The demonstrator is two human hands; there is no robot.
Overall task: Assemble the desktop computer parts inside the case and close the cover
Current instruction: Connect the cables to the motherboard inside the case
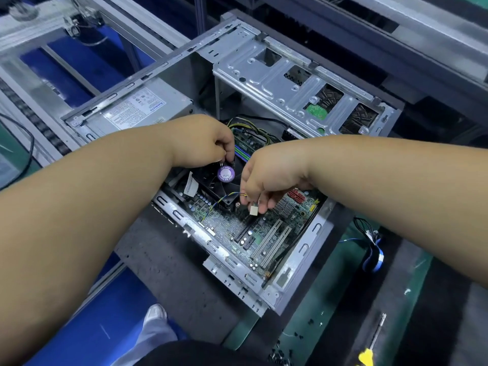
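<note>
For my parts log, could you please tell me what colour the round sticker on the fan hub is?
Purple, with pale lettering; the sticker shows in the head view.

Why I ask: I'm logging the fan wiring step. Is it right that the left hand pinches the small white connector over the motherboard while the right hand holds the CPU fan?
Not quite: the hands are swapped. In the head view the right hand pinches the small white connector over the motherboard, while the left hand holds the CPU fan.

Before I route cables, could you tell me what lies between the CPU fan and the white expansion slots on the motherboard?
In the head view, the right hand pinches the small white connector over bare motherboard between the CPU fan and white expansion slots.
</note>
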